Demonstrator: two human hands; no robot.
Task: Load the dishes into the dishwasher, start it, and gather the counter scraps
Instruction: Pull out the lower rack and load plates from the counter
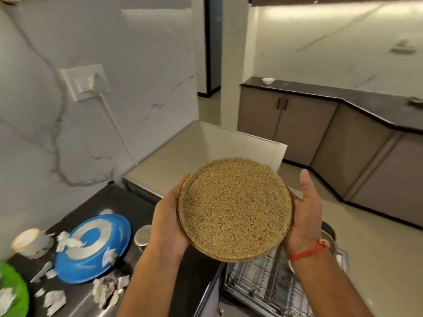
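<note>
Above the dishwasher rack (263,282), speckled plate (234,209) between both hands, left hand (168,225) gripping its edge, right hand (304,216) fingers straight beside rim

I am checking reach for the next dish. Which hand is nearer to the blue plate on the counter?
Left. The left hand holds the speckled plate's left edge, just right of the blue plate. The right hand supports the far edge, above the dishwasher rack.
</note>
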